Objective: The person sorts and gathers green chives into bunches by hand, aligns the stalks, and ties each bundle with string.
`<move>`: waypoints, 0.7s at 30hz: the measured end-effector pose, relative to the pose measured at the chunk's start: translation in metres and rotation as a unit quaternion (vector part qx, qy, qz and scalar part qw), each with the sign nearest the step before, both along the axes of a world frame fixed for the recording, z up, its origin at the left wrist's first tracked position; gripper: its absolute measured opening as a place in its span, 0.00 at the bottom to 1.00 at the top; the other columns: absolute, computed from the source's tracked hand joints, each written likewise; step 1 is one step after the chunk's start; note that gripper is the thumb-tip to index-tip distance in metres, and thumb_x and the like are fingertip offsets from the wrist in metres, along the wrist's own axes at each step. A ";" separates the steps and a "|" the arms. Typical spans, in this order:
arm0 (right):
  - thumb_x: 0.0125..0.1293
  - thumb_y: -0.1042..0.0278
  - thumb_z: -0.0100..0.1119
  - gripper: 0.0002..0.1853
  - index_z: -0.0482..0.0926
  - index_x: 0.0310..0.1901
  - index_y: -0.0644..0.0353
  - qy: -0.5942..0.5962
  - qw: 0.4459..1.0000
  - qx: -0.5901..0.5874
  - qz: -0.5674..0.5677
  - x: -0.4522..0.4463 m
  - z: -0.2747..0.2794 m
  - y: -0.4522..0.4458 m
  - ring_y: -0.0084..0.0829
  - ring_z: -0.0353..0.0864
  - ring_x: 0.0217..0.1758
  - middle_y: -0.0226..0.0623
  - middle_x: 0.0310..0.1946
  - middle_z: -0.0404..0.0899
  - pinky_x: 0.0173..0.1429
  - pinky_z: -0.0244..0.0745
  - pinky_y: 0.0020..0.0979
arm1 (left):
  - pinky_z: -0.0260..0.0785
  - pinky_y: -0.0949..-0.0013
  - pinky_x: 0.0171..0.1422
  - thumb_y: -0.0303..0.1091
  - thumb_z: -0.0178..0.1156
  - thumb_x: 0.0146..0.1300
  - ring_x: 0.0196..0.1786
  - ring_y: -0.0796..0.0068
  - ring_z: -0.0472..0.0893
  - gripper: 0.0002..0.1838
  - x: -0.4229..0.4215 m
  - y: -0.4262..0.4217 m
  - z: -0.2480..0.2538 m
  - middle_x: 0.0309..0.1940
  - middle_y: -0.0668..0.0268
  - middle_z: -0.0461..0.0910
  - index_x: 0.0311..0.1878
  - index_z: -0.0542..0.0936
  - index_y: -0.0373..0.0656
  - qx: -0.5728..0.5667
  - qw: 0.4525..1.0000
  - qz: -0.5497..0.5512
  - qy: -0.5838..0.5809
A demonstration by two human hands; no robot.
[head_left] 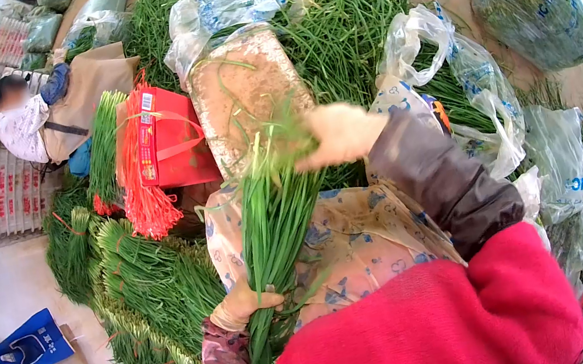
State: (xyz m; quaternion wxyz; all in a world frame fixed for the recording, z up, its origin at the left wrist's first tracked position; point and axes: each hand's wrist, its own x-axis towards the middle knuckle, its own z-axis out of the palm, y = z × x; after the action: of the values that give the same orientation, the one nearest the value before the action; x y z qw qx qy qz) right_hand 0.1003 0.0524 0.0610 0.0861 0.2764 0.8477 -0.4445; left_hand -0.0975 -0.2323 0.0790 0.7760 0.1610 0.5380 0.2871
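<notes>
My left hand (247, 304), in a pale glove, is wrapped round the lower part of a bunch of green chives (270, 217). The bunch stands tilted over my lap, its lighter cut ends upward. My right hand (345, 133), also pale-gloved, is beside those upper ends. Motion smears its fingers and some of the stalks, so its grip is unclear. Beneath the bunch, a patterned plastic apron (353, 245) covers my lap. Just ahead is a dirt-covered pale block (243, 85) with loose stalks on it.
Left of the block are a red box (180, 147) and orange-red ties (152, 206). Tied chive bundles (160, 275) are piled at left. Loose chives (338, 25) heap ahead, with plastic bags (482, 90) at right. Another person (24, 124) sits at upper left.
</notes>
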 end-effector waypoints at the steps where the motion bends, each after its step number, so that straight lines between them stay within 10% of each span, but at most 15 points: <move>1: 0.51 0.38 0.64 0.36 0.78 0.53 0.61 0.038 0.989 0.145 0.013 -0.009 -0.008 -0.021 0.48 0.73 0.59 0.51 0.54 0.74 0.61 0.72 0.44 | 0.73 0.70 0.43 0.21 0.68 0.44 0.39 0.75 0.77 0.37 0.004 0.006 0.005 0.45 0.64 0.78 0.63 0.69 0.35 0.030 0.999 0.006 0.041; 6: 0.47 0.50 0.67 0.28 0.80 0.47 0.63 0.092 0.984 0.127 -0.078 -0.031 -0.046 -0.054 0.48 0.76 0.55 0.51 0.49 0.78 0.55 0.74 0.44 | 0.72 0.72 0.44 0.29 0.71 0.48 0.38 0.75 0.79 0.28 0.010 0.012 0.018 0.38 0.66 0.80 0.54 0.76 0.39 0.044 0.975 -0.060 0.211; 8: 0.51 0.59 0.63 0.18 0.83 0.42 0.60 -0.131 0.989 0.068 0.021 -0.035 -0.078 -0.055 0.46 0.83 0.45 0.46 0.39 0.83 0.46 0.78 0.44 | 0.72 0.70 0.46 0.30 0.71 0.46 0.39 0.72 0.79 0.31 0.000 0.001 0.013 0.39 0.63 0.81 0.56 0.75 0.38 0.071 0.952 -0.113 0.276; 9: 0.55 0.67 0.58 0.12 0.83 0.40 0.58 -0.053 0.987 0.148 -0.019 -0.021 -0.077 -0.066 0.46 0.85 0.36 0.42 0.33 0.85 0.40 0.80 0.43 | 0.72 0.68 0.48 0.31 0.71 0.44 0.40 0.69 0.80 0.34 -0.005 -0.004 0.007 0.40 0.61 0.81 0.58 0.73 0.37 0.101 0.921 -0.167 0.336; 16: 0.58 0.77 0.56 0.19 0.80 0.53 0.54 -0.076 0.980 0.048 -0.177 0.003 -0.133 -0.014 0.36 0.84 0.41 0.40 0.41 0.84 0.46 0.79 0.33 | 0.73 0.57 0.50 0.41 0.66 0.52 0.45 0.46 0.81 0.43 -0.003 -0.004 0.018 0.40 0.44 0.81 0.72 0.58 0.51 0.074 0.831 -0.301 0.462; 21: 0.58 0.58 0.65 0.20 0.81 0.50 0.58 -0.047 0.864 -0.123 -0.487 0.037 -0.090 0.053 0.35 0.82 0.47 0.44 0.42 0.83 0.54 0.75 0.33 | 0.72 0.51 0.48 0.37 0.64 0.49 0.44 0.39 0.79 0.51 -0.007 -0.005 0.039 0.37 0.40 0.80 0.76 0.48 0.60 0.029 0.825 -0.325 0.462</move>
State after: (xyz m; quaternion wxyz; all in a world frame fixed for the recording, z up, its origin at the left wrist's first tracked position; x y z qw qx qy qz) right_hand 0.1377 0.1058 -0.0290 -0.0682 0.6615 0.5392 -0.5167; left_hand -0.1047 -0.2373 0.1178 0.4804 0.4632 0.7411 -0.0742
